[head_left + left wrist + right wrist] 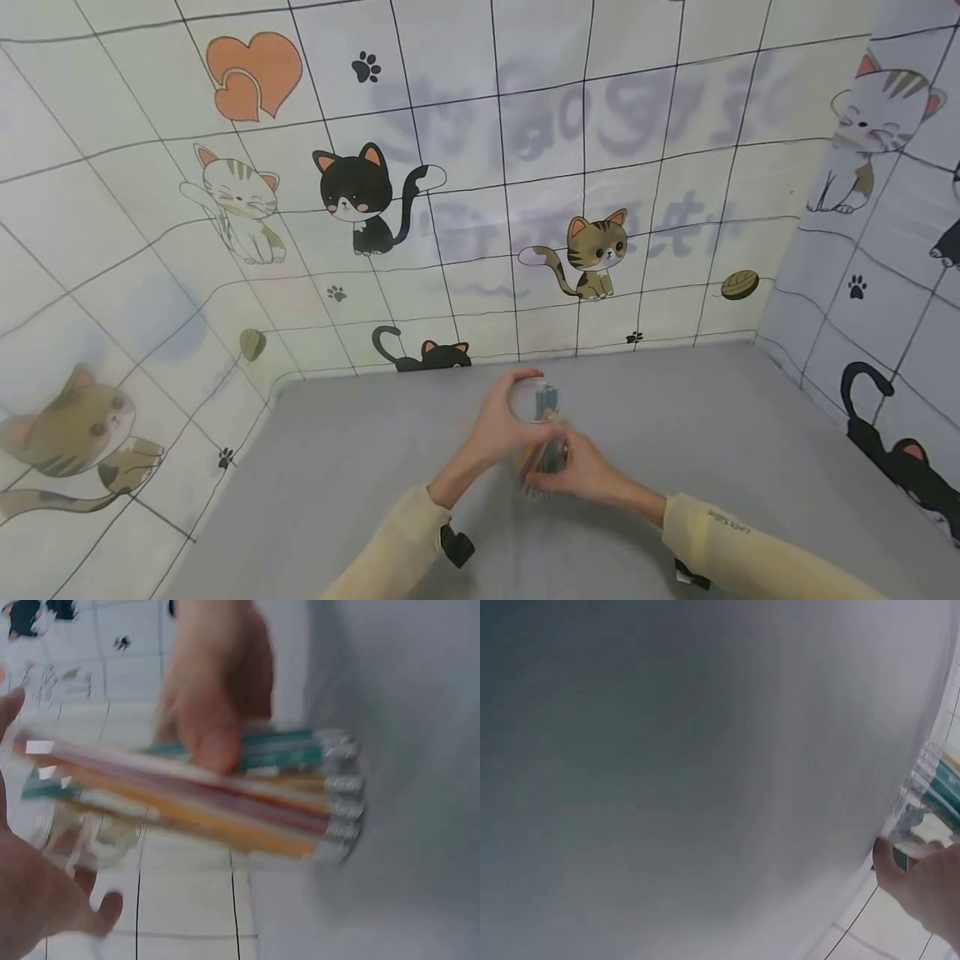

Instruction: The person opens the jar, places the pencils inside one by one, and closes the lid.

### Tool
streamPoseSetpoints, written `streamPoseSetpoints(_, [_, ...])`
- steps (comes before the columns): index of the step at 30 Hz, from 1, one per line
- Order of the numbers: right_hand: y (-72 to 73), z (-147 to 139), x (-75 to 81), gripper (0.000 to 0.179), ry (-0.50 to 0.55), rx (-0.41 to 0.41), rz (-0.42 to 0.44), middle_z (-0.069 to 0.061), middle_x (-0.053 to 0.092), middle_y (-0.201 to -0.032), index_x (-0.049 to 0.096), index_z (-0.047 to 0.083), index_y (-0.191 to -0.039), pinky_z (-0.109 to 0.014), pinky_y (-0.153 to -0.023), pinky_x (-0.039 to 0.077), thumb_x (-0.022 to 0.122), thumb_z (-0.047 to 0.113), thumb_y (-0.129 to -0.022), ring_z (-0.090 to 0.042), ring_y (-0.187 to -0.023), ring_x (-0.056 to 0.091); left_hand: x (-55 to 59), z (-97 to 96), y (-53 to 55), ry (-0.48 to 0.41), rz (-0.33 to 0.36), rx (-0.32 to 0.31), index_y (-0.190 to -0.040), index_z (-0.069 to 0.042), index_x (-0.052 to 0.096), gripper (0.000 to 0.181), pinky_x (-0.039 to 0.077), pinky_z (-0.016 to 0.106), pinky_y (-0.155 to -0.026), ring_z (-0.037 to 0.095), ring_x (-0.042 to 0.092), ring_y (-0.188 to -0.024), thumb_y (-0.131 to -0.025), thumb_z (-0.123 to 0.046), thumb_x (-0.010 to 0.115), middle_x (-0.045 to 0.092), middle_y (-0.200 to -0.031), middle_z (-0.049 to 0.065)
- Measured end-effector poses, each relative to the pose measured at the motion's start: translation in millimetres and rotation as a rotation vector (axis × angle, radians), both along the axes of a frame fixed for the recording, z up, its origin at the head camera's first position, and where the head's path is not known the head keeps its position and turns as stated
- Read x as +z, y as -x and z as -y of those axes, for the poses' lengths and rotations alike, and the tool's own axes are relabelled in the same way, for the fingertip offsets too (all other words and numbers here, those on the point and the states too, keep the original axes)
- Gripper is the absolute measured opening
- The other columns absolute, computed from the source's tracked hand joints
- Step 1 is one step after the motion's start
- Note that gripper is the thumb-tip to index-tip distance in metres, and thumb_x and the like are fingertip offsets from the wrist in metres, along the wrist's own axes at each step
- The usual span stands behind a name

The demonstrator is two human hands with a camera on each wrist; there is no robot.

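A clear jar (537,479) of slim coloured sticks is held low over the grey table between both hands. My left hand (504,423) curves round the jar's round upper end, fingers on the far side and thumb on the near side. My right hand (588,471) grips the lower body, its thumb lying along the side. In the left wrist view, teal, orange and dark red sticks (247,799) show blurred through the wall, with shiny ribbed ends (341,795) at the base. The right wrist view catches only part of the jar (941,787) at its right edge.
A grey cloth-covered table (360,467) spreads around the hands. Behind it and along the sides hangs a white grid-patterned curtain (480,200) printed with cats, paw prints and hearts. A small black device (456,546) is strapped at the left wrist.
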State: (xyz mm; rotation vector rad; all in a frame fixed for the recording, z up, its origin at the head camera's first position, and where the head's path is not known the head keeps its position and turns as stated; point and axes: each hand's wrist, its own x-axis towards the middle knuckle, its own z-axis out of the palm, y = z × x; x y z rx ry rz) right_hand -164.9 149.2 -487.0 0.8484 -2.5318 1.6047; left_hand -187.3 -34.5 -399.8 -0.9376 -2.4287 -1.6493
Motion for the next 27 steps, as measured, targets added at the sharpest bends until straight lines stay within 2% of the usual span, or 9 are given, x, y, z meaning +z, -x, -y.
streamPoseSetpoints(2, [0.8,1.0,-0.1,0.062,-0.001,-0.023,-0.043,-0.005,0.061,-0.124,0.055,0.011,-0.132,-0.033,-0.075,0.051,0.085,0.029,-0.081,-0.016,-0.1,0.057,-3.3,-6.4,-8.0,-0.039,-0.036,0.106,-0.135,-0.011,0.055,0.074,0.042,0.047,-0.101,0.019,0.052,-0.123,-0.073,-0.03,0.089,0.058,-0.133,0.001])
streamPoseSetpoints(4, [1.9,1.6,0.3,0.057,0.0,-0.037,-0.086,-0.003,0.063,-0.122,0.057,0.014,-0.128,-0.033,-0.075,0.049,0.085,0.029,-0.08,-0.015,-0.099,0.057,-4.0,-11.7,-12.5,-0.061,-0.057,0.168,-0.134,-0.01,0.056,0.073,0.043,0.048,-0.1,0.021,0.053,-0.122,-0.072,-0.031,0.089,0.059,-0.131,0.003])
streamPoseSetpoints(8, [2.4,1.3,1.3,0.064,-0.019,-0.043,-0.103,-0.002,0.063,-0.121,0.055,0.012,-0.131,-0.031,-0.072,0.049,0.086,0.03,-0.079,-0.015,-0.095,0.056,-3.5,-12.4,-11.7,-0.042,-0.038,0.174,-0.132,-0.011,0.058,0.067,0.041,0.051,-0.103,0.02,0.052,-0.124,-0.075,-0.03,0.087,0.058,-0.131,0.0])
streamPoseSetpoints(12, [3.1,-0.5,0.9,0.072,-0.052,-0.013,-0.065,-0.008,0.06,-0.127,0.05,0.006,-0.138,-0.037,-0.078,0.05,0.084,0.032,-0.081,-0.02,-0.104,0.056,-2.3,-3.5,-2.5,0.008,-0.017,0.06,-0.132,-0.011,0.058,0.065,0.038,0.051,-0.106,0.017,0.05,-0.126,-0.076,-0.029,0.085,0.058,-0.132,-0.001])
streamPoseSetpoints(16, [6.6,-2.9,0.1,0.068,-0.051,0.021,-0.042,-0.007,0.061,-0.126,0.049,0.007,-0.138,-0.043,-0.083,0.05,0.082,0.03,-0.083,-0.025,-0.109,0.057,3.3,4.6,12.5,0.03,0.006,-0.152,-0.132,-0.013,0.06,0.058,0.036,0.045,-0.108,0.013,0.049,-0.127,-0.079,-0.02,0.082,0.059,-0.132,-0.002])
streamPoseSetpoints(18, [7.2,-3.6,0.5,0.065,-0.051,0.029,-0.014,-0.004,0.062,-0.121,0.05,0.009,-0.135,-0.04,-0.083,0.05,0.082,0.03,-0.083,-0.021,-0.106,0.058,5.3,6.9,17.9,0.024,0.031,-0.241,-0.131,-0.014,0.061,0.055,0.034,0.043,-0.109,0.011,0.049,-0.127,-0.08,-0.016,0.081,0.06,-0.133,-0.003])
streamPoseSetpoints(20, [6.7,-3.2,0.7,0.067,-0.044,0.037,0.025,-0.003,0.063,-0.119,0.049,0.008,-0.135,-0.037,-0.082,0.05,0.083,0.031,-0.082,-0.019,-0.102,0.058,5.5,7.7,17.9,0.017,0.044,-0.265,-0.132,-0.015,0.06,0.056,0.033,0.043,-0.11,0.011,0.047,-0.13,-0.081,-0.014,0.081,0.059,-0.135,-0.003])
streamPoseSetpoints(22, [3.9,-2.3,0.6,0.071,-0.026,0.028,0.061,-0.007,0.06,-0.127,0.048,0.008,-0.137,-0.038,-0.086,0.05,0.084,0.032,-0.081,-0.021,-0.107,0.057,1.5,6.9,11.7,-0.003,0.05,-0.19,-0.136,-0.015,0.057,0.06,0.034,0.044,-0.108,0.014,0.048,-0.128,-0.081,-0.017,0.081,0.057,-0.137,-0.001])
streamPoseSetpoints(27, [0.4,4.2,-2.5,0.063,-0.004,-0.004,0.018,-0.002,0.058,-0.131,0.053,0.019,-0.134,-0.039,-0.085,0.05,0.084,0.033,-0.081,-0.02,-0.11,0.056,-8.5,-4.9,-15.7,-0.076,0.031,0.148,-0.139,-0.013,0.051,0.075,0.042,0.047,-0.1,0.023,0.051,-0.124,-0.076,-0.029,0.087,0.055,-0.135,0.005])
